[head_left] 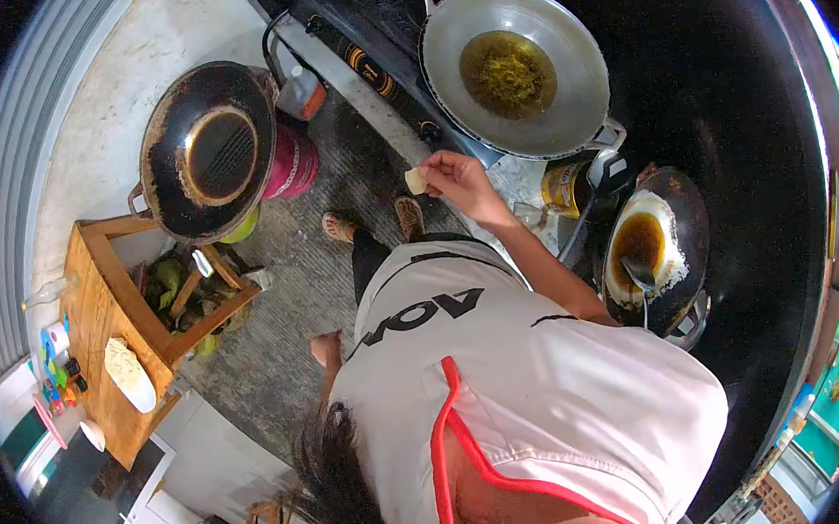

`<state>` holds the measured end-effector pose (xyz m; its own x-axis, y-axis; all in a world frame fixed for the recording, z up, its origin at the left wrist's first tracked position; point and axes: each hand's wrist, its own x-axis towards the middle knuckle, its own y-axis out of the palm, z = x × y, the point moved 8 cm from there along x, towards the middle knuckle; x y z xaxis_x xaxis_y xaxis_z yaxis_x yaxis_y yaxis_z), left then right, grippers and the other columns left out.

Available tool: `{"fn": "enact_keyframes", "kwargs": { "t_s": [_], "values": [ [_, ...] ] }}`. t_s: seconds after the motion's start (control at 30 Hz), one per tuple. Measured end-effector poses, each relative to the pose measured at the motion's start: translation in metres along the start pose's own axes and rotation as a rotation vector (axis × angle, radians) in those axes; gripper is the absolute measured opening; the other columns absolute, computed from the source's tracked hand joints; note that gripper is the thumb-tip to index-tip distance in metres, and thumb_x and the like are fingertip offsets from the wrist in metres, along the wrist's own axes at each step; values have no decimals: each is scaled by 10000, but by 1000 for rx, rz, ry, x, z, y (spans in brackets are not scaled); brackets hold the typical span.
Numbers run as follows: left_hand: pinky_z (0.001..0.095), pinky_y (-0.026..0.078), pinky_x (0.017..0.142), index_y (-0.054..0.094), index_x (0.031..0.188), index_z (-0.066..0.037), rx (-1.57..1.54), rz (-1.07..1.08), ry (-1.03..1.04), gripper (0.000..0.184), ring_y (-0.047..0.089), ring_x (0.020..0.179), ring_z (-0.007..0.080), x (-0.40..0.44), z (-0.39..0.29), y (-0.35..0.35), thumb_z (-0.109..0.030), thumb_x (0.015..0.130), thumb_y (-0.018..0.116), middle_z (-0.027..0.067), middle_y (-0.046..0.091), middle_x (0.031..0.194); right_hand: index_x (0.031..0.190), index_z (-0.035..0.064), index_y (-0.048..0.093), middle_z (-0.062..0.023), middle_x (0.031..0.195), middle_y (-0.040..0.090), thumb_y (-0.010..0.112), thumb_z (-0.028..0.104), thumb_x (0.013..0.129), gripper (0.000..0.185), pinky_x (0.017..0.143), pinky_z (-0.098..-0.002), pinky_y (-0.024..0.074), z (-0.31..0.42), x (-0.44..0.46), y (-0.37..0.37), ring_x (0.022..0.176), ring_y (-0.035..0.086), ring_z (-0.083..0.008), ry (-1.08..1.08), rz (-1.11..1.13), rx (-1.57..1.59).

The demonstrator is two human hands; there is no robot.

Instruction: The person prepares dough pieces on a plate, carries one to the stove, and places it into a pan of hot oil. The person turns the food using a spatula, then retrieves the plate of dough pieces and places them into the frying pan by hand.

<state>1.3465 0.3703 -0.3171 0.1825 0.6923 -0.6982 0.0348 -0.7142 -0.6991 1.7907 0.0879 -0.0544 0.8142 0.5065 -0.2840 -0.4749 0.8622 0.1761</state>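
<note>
Nearest is a white shirt (567, 378). Near the silver wok (576, 62), the right hand (460, 182) pinches a pale piece (415, 182), probably because it's small; well apart from the wok hangs the left hand (325, 348), its hold I cannot tell.

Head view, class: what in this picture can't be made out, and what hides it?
All in the head view:
1. Pale piece in the right hand: too small to identify, partly covered by the grasp.
2. Left hand: small; whether it holds anything is unclear.
3. Underside of the silver wok: hidden by its own bowl.
4. Pink bucket: partly behind the black wok; lettering too small.
</note>
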Motion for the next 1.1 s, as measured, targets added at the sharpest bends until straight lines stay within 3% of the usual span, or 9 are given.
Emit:
{"fn": "enact_keyframes", "kwargs": {
  "t_s": [0.1, 0.2, 0.3, 0.4, 0.47, 0.6, 0.67, 0.8, 1.1],
  "values": [
    [353, 487, 582, 673, 730, -48, 115, -117, -75, 284, 631, 631, 182, -30, -11, -17, -293, 789, 541, 70, 639, 614, 921, 17, 578, -10, 823, 607, 565, 143, 870, 137, 617, -196, 444, -9, 6, 1, 700, 548, -54, -54, 6, -32],
    [349, 484, 616, 676, 801, -66, -63, 216, -215, 361, 632, 669, 192, 19, 36, 46, -345, 835, 450, 75, 658, 693, 921, 11, 583, -7, 813, 605, 572, 134, 863, 137, 614, -195, 444, -17, 10, 0, 693, 544, -55, -97, -25, -145],
    [351, 477, 670, 662, 850, -66, 106, 238, 358, 377, 627, 698, 206, 26, 2, 54, -352, 854, 417, 91, 660, 769, 902, 12, 600, -3, 766, 601, 594, 144, 845, 144, 592, -203, 435, -11, 7, 0, 653, 525, -50, -118, -69, -338],
    [360, 465, 667, 641, 863, -44, -325, 347, 133, 380, 622, 697, 229, 52, -2, 78, -339, 862, 402, 113, 652, 803, 867, 19, 620, -8, 695, 595, 618, 162, 823, 149, 565, -214, 425, 14, -2, 7, 604, 503, -48, -117, -112, -480],
    [332, 454, 648, 632, 813, -22, 507, -10, 816, 310, 609, 681, 209, 0, -106, 18, -279, 853, 464, 99, 646, 762, 845, 24, 628, -13, 653, 587, 633, 171, 808, 151, 551, -221, 419, 19, -2, 8, 575, 489, -49, -163, -138, -537],
    [345, 461, 721, 621, 815, 1, -444, 285, 502, 385, 607, 759, 226, -9, -199, -13, -340, 893, 457, 84, 648, 817, 831, 35, 618, -71, 669, 625, 620, 208, 795, 177, 584, -288, 479, 23, -6, 18, 605, 597, -130, -155, -82, -517],
    [352, 428, 862, 579, 995, 23, -708, 431, 510, 532, 581, 920, 234, -75, -277, -37, -464, 906, 384, 124, 617, 977, 832, 31, 616, -70, 689, 631, 613, 195, 799, 167, 612, -280, 484, 19, -5, 25, 625, 602, -133, -102, -29, -496],
    [359, 326, 988, 403, 1244, 29, -1073, 1148, 498, 697, 467, 1121, 208, -161, -375, -36, -562, 879, 346, 146, 490, 1202, 885, 0, 609, -13, 722, 609, 609, 106, 817, 125, 591, -217, 448, 14, -7, 45, 667, 551, -45, -91, 58, -287],
    [278, 464, 814, 523, 1128, -6, -942, 1136, 653, 380, 582, 908, 135, -193, -405, -34, -205, 820, 625, 53, 600, 995, 870, 22, 621, -74, 781, 641, 635, 114, 785, 127, 678, -264, 491, 10, -11, 35, 729, 604, -120, -21, -7, -215]
  ]
}}
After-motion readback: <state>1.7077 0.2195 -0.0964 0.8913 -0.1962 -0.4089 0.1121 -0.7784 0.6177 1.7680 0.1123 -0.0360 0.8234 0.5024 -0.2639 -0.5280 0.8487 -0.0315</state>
